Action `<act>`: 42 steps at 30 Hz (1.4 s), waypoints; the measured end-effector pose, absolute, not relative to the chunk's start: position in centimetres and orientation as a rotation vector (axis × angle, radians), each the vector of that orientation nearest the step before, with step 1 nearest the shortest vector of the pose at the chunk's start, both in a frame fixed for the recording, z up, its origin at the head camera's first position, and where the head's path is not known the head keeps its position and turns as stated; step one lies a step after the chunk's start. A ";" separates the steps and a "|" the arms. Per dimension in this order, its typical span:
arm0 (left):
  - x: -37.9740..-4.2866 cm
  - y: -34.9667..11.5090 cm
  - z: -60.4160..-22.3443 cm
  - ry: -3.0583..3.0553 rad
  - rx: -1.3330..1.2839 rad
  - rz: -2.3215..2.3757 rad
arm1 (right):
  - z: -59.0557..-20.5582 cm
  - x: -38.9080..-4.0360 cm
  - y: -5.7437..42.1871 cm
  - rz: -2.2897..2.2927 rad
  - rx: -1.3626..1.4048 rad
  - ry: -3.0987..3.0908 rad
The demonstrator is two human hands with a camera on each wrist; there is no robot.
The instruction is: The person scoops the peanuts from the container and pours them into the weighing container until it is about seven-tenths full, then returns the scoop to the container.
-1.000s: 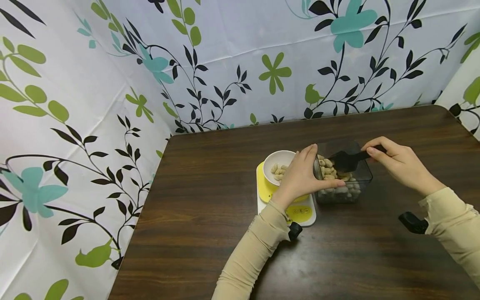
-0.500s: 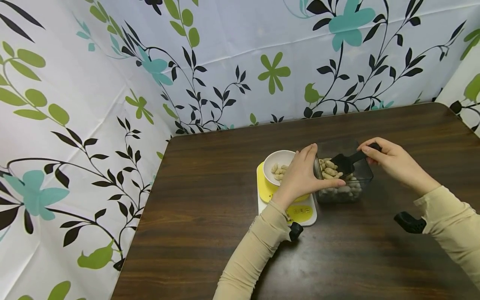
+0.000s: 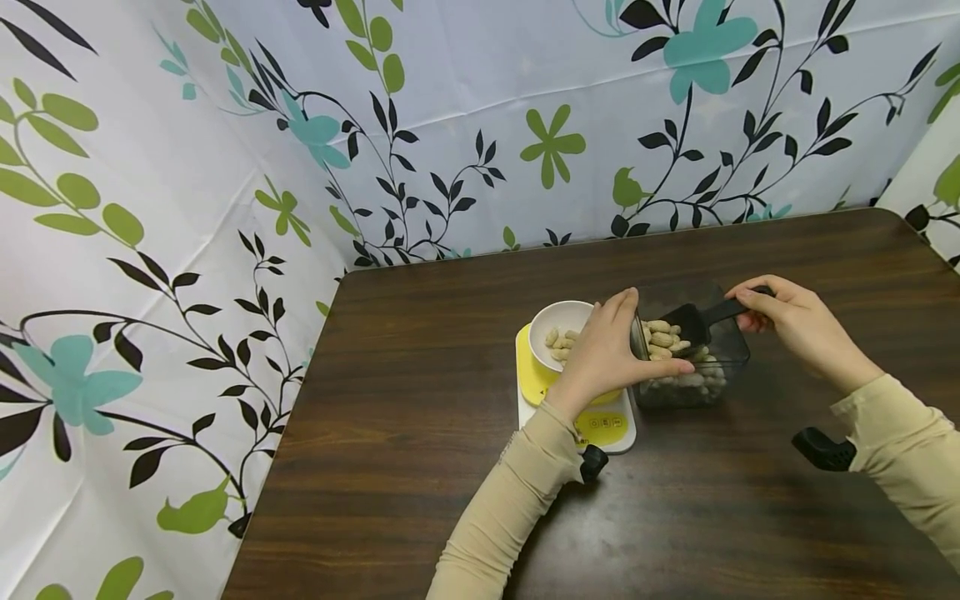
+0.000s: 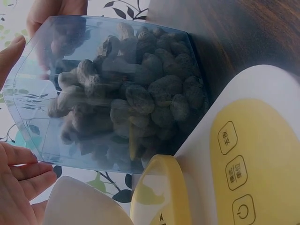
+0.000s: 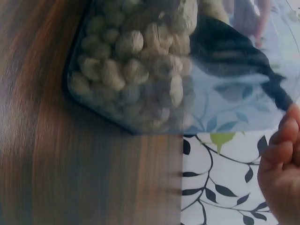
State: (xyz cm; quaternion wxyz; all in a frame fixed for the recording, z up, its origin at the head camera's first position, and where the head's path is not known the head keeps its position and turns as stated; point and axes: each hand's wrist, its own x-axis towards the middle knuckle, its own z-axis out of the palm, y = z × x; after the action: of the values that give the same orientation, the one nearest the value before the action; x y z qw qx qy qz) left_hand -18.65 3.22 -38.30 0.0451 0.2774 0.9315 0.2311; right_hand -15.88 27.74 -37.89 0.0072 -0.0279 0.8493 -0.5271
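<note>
A clear plastic container (image 3: 738, 357) of unshelled peanuts (image 3: 662, 337) stands on the brown table. My left hand (image 3: 602, 357) holds its left side, thumb along the near rim and fingers toward the far side. With my right hand (image 3: 804, 332) I pinch the handle of a black scoop (image 3: 693, 325). Its blade is inside the container among the peanuts, and the right wrist view shows the dark blade (image 5: 227, 49) through the clear wall. How many peanuts lie on the blade cannot be told. Left of the container is a white bowl (image 3: 538, 348) with several peanuts, partly hidden by my left hand.
Under the bowl is a yellow and white kitchen scale (image 3: 604, 427), its buttons visible in the left wrist view. The wooden table (image 3: 390, 400) extends left and toward me. A leaf-patterned white curtain (image 3: 465, 150) hangs behind it.
The scoop has shifted and tilted within the container, and my right hand moved slightly left, then back right. The peanuts near the blade have moved. My left hand stays on the container.
</note>
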 end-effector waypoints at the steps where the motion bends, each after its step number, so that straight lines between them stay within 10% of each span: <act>1: -18.7 3.2 -38.3 2.847 0.847 0.701 | -38.0 -15.9 27.7 -1.702 -0.076 2.621; 42: -19.0 3.2 -38.5 2.853 0.856 0.730 | -39.9 -15.0 29.0 -2.635 -0.209 1.556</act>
State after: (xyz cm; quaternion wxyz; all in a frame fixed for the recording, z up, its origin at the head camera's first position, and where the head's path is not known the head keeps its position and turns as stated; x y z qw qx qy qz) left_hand -18.99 3.21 -38.49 0.0375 0.2789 0.9296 0.2380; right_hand -15.03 29.05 -39.90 0.0371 -0.0682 0.5069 -0.8585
